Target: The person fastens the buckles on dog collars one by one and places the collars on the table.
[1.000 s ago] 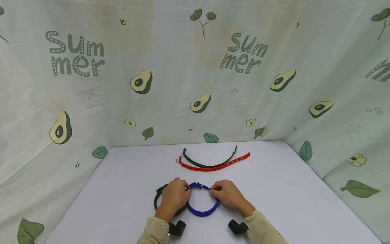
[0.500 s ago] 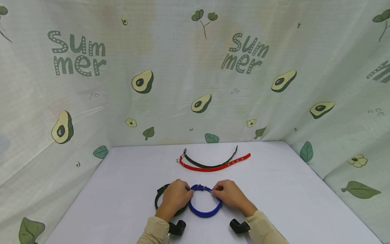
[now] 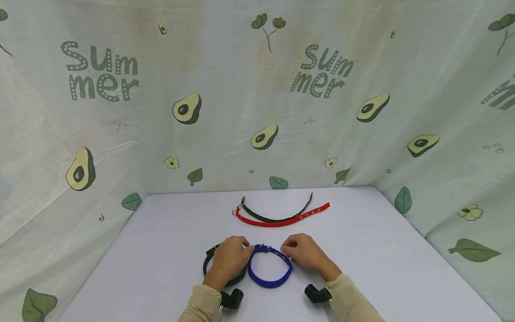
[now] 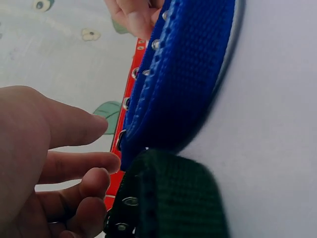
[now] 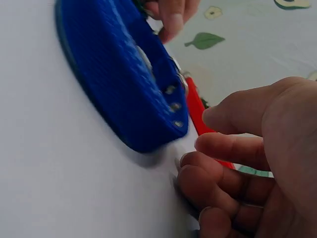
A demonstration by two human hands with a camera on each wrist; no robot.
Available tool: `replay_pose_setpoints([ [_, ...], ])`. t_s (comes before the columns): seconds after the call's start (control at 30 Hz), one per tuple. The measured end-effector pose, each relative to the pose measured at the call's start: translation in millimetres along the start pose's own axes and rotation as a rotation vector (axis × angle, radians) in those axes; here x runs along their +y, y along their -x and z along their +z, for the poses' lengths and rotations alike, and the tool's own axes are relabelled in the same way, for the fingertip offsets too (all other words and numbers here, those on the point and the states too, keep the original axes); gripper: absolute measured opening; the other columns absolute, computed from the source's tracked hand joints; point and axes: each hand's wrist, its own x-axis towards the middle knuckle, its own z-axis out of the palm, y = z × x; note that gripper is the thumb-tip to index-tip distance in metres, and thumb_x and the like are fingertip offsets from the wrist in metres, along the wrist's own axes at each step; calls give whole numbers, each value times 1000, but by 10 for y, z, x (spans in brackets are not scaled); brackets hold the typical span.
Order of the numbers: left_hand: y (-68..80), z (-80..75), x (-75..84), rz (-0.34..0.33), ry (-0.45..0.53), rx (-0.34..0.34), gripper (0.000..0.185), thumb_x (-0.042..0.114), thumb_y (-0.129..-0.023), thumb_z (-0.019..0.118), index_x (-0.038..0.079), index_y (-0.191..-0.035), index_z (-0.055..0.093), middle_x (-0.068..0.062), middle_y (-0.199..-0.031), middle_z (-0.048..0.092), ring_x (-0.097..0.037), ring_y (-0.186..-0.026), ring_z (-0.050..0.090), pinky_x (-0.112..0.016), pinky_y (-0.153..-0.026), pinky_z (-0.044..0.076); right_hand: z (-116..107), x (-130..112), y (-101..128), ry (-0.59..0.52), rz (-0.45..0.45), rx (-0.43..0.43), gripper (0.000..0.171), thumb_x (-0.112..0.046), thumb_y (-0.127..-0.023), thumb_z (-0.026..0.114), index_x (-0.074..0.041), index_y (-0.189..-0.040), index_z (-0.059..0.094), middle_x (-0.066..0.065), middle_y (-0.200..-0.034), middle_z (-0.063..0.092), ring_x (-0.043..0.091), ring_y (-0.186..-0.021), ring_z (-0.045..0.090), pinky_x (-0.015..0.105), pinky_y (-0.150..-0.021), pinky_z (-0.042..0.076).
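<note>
A pale lavender-white tabletop (image 3: 362,250) fills the lower half of the head view, closed in behind and at both sides by a light green fabric curtain (image 3: 241,89) printed with avocados, leaves and the word "Summer". In the lower centre of that view lies a bright blue woven nylon collar fastened into a ring (image 3: 269,270), resting flat on the table with its metal buckle at the far edge, between the two hands. The left hand (image 3: 230,258) sits just to the left of the ring, fingers loosely curled, fingertips beside the buckle; the left wrist view shows those fingers (image 4: 94,168) apart from the blue webbing and gripping nothing. The right hand (image 3: 304,252) sits just to the right, its loosely curled fingers (image 5: 218,173) near the eyelet end of the strap but pinching nothing, so both hands look relaxed, apparently because the ring holds its shape unaided. Beneath and left of the left hand is a dark green woven collar also closed into a ring (image 3: 213,268), touching the blue one, seemingly set beside it as a pair. Further up the frame, well apart, a red strap collar lying open in a shallow curve (image 3: 289,219) and a dark green open strap collar (image 3: 277,214) lie side by side, unbuckled.
</note>
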Motion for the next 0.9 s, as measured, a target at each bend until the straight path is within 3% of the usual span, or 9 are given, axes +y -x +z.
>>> replay_pose_setpoints([
  [0.13, -55, -45, -23, 0, -3, -5, 22, 33, -91, 73, 12, -94, 75, 3, -77, 63, -12, -67, 52, -31, -58, 45, -99, 72, -74, -35, 98, 32, 13, -22, -96, 67, -11, -94, 74, -2, -75, 63, 14, -65, 59, 31, -61, 49],
  [0.33, -192, -118, -48, 10, -47, -46, 25, 34, -91, 72, 11, -98, 75, 3, -75, 62, -14, -66, 52, -31, -58, 46, -240, 205, -225, -55, 225, 149, 19, -20, -97, 63, -5, -105, 71, 1, -74, 63, 16, -63, 60, 31, -60, 49],
  [0.67, -396, -160, -97, 14, -12, -70, 23, 33, -91, 72, 10, -97, 76, 0, -88, 69, -15, -69, 54, -32, -59, 47, -455, 505, -426, -31, 305, 274, 35, -22, -97, 59, 0, -124, 62, 5, -76, 65, 18, -64, 60, 31, -59, 46],
  [0.77, -477, -149, -114, 27, -1, -79, 24, 33, -92, 72, 11, -98, 76, -2, -94, 70, -17, -76, 58, -36, -64, 50, -503, 575, -478, -45, 323, 322, 34, -22, -97, 58, -2, -125, 60, 7, -77, 65, 18, -62, 59, 30, -57, 46],
  [0.9, -536, -134, -162, -4, 13, -113, 24, 33, -93, 70, 12, -104, 75, -4, -104, 70, -20, -84, 59, -40, -71, 52, -500, 619, -533, -82, 327, 345, 37, -19, -97, 55, -3, -129, 57, 7, -74, 64, 17, -56, 58, 31, -52, 48],
])
